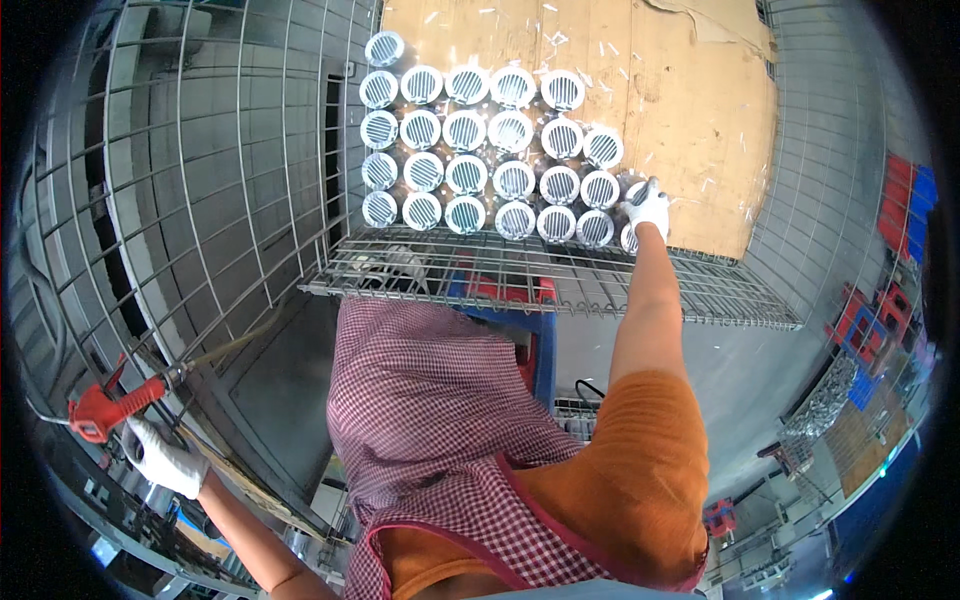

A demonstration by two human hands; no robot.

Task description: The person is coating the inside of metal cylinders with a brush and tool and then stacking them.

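Left grip (pixel 168 462) wraps a red gun (pixel 110 408); right grip (pixel 648 210) touches an end piece (pixel 634 191) — closure unclear — beside round parts (pixel 467 173) rowed tightly, probably saving space.

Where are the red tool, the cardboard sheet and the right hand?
Red tool (pixel 120 403), head view: on its red body.
Cardboard sheet (pixel 705 125), head view: on its bare right part.
Right hand (pixel 649 209), head view: on its gloved back.

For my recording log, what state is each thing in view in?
Round slatted pieces: set in rows, slats up
Cardboard: lying flat, strewn with white scraps
Left hand: gloved, grip unclear
Red tool: at the left hand
Right hand: gloved, at the rows' right end, grip unclear
Checked apron: worn
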